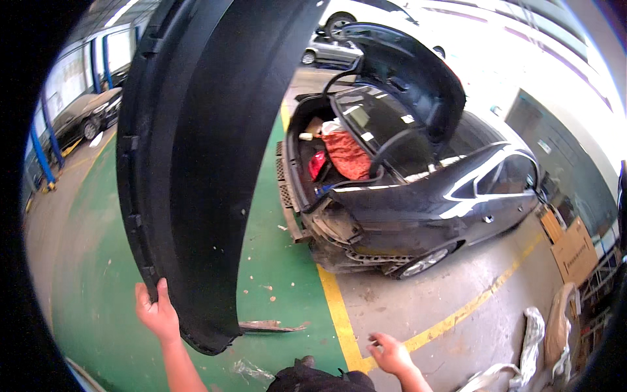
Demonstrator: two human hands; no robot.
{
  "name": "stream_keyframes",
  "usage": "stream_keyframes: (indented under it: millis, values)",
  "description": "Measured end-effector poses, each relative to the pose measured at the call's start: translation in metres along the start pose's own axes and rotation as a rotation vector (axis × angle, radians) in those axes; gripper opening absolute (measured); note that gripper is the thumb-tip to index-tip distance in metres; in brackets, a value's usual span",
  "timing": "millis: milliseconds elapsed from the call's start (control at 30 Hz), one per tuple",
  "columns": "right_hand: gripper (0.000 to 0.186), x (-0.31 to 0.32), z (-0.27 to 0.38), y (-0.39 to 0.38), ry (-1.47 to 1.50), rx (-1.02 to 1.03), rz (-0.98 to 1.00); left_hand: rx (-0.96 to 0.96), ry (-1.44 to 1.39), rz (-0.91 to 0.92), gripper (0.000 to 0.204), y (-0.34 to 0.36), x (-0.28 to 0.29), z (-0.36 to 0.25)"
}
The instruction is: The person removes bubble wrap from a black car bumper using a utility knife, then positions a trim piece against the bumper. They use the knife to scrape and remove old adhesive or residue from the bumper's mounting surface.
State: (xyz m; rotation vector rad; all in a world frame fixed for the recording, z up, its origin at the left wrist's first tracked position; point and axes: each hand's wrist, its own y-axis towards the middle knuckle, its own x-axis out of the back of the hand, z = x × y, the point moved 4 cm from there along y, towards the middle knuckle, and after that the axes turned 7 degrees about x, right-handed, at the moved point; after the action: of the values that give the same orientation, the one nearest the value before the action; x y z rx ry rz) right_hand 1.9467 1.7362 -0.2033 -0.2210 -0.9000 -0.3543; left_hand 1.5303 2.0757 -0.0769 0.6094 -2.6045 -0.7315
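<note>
A long curved black panel (pixel 202 150), looking like a bumper cover, stands tall across the left and centre of the view, its top cut off by the frame. My left hand (pixel 157 307) grips its lower left edge. My right hand (pixel 388 354) is low at the centre right, fingers loosely bent and apart, holding nothing. Beyond it is a dark sedan (pixel 473 202) with its trunk lid (pixel 418 78) raised and its rear bumper area bare. Inside the trunk lie an orange-red cloth (pixel 346 153) and a red lamp (pixel 317 164).
Green floor (pixel 98 248) and yellow lines (pixel 333 307) surround me, with a thin scrap piece (pixel 274 326) near the panel's foot. Blue lift posts (pixel 42 153) and a covered car (pixel 85 114) stand left. Cardboard (pixel 573 251) and wrapped parts (pixel 530 340) line the right.
</note>
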Motion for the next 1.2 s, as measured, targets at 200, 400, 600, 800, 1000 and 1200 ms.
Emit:
stream_keyframes:
  millis: [200, 400, 600, 800, 1000, 1200]
  values:
    - [0.037, 0.002, -0.040, 0.090, -0.056, 0.283, 0.266, 0.008, 0.373, -0.171, 0.029, -0.005, -0.035, 0.001]
    - [0.035, 0.024, -0.106, 0.214, -0.071, 0.442, 0.418, 0.072, 0.649, -0.189, 0.032, -0.048, -0.083, 0.012]
    - [0.033, 0.026, -0.074, 0.358, -0.124, 0.699, 0.661, 0.227, 0.762, -0.105, 0.031, -0.085, -0.112, -0.014]
    - [0.033, -0.014, 0.034, 0.506, 0.064, 0.925, 0.474, 0.505, 0.834, 0.100, 0.036, -0.074, -0.155, 0.007]
    - [0.073, -0.180, 0.055, 0.637, 0.803, -0.098, 0.915, 0.836, 0.651, 0.428, 0.046, 0.005, -0.220, 0.128]
    - [0.059, -0.320, 0.122, 0.770, 1.389, -0.591, 1.028, 0.783, 0.596, 0.726, 0.053, 0.141, -0.300, 0.281]
